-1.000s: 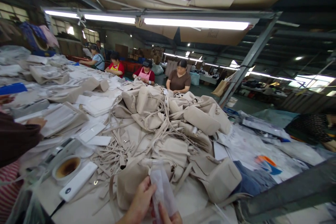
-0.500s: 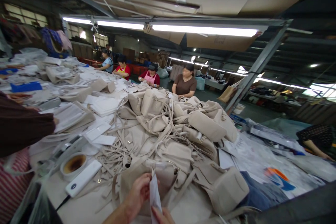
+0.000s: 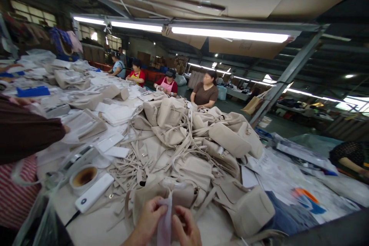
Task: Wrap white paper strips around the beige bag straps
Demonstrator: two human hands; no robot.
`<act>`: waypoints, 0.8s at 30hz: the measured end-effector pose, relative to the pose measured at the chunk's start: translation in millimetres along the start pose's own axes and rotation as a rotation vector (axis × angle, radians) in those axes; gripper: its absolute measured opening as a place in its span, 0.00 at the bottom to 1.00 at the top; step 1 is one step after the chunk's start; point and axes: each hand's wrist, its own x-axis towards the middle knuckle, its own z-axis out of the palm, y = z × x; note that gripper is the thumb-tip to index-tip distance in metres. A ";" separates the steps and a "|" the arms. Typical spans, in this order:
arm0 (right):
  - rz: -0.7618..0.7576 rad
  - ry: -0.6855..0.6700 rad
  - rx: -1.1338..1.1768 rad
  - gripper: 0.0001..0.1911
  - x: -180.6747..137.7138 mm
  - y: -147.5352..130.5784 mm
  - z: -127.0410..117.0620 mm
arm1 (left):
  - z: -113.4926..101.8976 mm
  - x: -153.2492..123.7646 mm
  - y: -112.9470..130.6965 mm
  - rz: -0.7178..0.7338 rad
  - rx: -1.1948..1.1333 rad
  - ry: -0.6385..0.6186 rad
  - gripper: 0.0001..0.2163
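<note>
Since your left hand [image 3: 151, 215] pinches the translucent strip [image 3: 165, 223] in front of the beige bag [image 3: 140, 201], hold it taut; right hand [image 3: 188, 226] fingers are half-open just beside it, so smooth gently.

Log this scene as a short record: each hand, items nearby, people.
left hand: pinching a translucent whitish strip
right hand: fingers parted beside the strip; contact unclear
ahead: heaped beige bags
left side: white round dish, white corded device
right side: blue fabric
people: several co-workers, one in a brown top
</note>
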 end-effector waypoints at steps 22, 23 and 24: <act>0.037 0.061 0.058 0.12 25.7 -18.7 28.8 | 4.7 -7.4 -0.3 0.212 0.059 0.161 0.13; 0.050 0.033 0.048 0.12 24.7 -21.1 28.3 | 4.5 -6.1 0.8 0.208 0.026 0.158 0.14; 0.079 0.000 0.055 0.13 23.6 -23.8 27.7 | 4.3 -5.5 2.2 0.198 -0.006 0.143 0.15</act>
